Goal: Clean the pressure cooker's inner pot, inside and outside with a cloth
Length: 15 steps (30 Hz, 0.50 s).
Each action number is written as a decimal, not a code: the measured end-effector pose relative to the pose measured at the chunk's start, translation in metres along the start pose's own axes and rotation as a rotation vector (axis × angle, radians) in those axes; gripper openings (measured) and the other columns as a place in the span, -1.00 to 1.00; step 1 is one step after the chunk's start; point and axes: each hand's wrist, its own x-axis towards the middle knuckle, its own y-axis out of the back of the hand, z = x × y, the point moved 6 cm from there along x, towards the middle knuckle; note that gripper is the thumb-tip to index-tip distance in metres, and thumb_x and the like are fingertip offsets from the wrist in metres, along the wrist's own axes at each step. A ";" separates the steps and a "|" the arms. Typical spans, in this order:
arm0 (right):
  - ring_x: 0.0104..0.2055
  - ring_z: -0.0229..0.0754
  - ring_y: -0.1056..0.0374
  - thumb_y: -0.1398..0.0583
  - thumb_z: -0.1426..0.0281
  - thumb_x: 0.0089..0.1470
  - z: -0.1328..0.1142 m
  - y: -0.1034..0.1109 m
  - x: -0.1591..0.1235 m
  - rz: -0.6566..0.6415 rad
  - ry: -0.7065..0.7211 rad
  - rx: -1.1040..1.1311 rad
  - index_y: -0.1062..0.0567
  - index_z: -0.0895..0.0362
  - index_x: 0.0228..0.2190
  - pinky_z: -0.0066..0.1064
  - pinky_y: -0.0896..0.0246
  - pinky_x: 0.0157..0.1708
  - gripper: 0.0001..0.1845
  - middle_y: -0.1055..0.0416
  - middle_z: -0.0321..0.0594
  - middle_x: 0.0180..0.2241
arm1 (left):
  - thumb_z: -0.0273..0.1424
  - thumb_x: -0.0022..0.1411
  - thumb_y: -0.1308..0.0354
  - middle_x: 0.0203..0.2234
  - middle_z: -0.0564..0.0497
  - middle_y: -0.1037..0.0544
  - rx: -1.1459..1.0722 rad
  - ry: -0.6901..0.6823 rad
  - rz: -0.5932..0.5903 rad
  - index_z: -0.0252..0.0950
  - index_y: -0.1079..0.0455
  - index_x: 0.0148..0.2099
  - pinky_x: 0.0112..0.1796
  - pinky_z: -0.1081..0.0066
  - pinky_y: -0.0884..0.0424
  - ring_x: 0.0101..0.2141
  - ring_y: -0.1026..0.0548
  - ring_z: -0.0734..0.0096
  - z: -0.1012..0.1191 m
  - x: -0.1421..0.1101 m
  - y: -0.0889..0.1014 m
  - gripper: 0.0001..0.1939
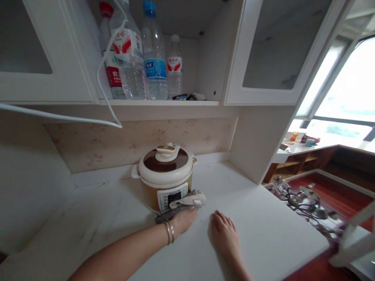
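A round electric pressure cooker [165, 168] with a cream lid rim, brown top and a front control panel stands on the white countertop [263, 226]. My left hand [185, 221], with bangles at the wrist, grips a grey and white cloth [187, 201] against the lower front of the cooker, partly covering its panel. The fingers of that hand are mostly behind the cloth. To the right, my right hand [225, 232] rests palm down on the countertop, apart from the cooker, with its fingers loosely extended and nothing in it.
Above the counter, an open cabinet shelf [190, 103] holds several plastic bottles, including a blue-capped bottle [155, 70]. A white cable [101, 78] hangs in front of it. Past the counter's right edge, a metal light fixture [304, 201] sits beside a reddish floor.
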 end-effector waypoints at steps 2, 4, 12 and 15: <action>0.25 -0.06 -0.26 0.04 0.37 0.29 0.002 -0.002 0.001 -0.005 0.007 0.012 -0.54 0.06 0.04 -0.13 0.03 0.31 -0.55 -0.38 -0.17 0.20 | -0.57 0.12 -0.16 -0.10 -0.15 -0.63 -0.017 -0.051 0.023 -0.31 -0.60 -0.09 0.08 0.26 -0.41 0.00 -0.53 0.17 -0.011 -0.002 0.009 -0.68; 0.25 -0.06 -0.26 0.05 0.36 0.30 0.004 -0.004 0.002 -0.017 0.002 0.021 -0.53 0.06 0.05 -0.13 0.03 0.31 -0.55 -0.38 -0.18 0.20 | -0.50 0.17 -0.15 0.10 -0.21 -0.52 -0.028 -0.061 0.048 -0.38 -0.52 0.09 0.20 0.27 -0.28 0.20 -0.37 0.17 -0.036 0.008 0.030 -0.58; 0.25 -0.03 -0.25 0.06 0.35 0.30 0.002 -0.001 0.002 -0.035 0.011 0.009 -0.52 0.10 0.06 -0.10 0.04 0.31 -0.53 -0.38 -0.15 0.21 | -0.21 0.34 0.00 0.29 -0.46 -0.25 -0.067 0.505 0.116 -0.64 -0.22 0.32 0.30 -0.17 0.19 0.33 -0.10 -0.17 -0.147 0.067 0.111 -0.32; 0.23 -0.04 -0.28 0.06 0.35 0.29 0.001 0.002 0.001 -0.013 0.004 -0.006 -0.55 0.06 0.02 -0.09 0.02 0.31 -0.54 -0.39 -0.16 0.19 | -0.36 0.29 -0.06 0.27 -0.38 -0.31 -0.035 0.339 0.045 -0.55 -0.34 0.26 0.32 -0.13 0.17 0.34 -0.10 -0.11 -0.105 0.066 0.077 -0.44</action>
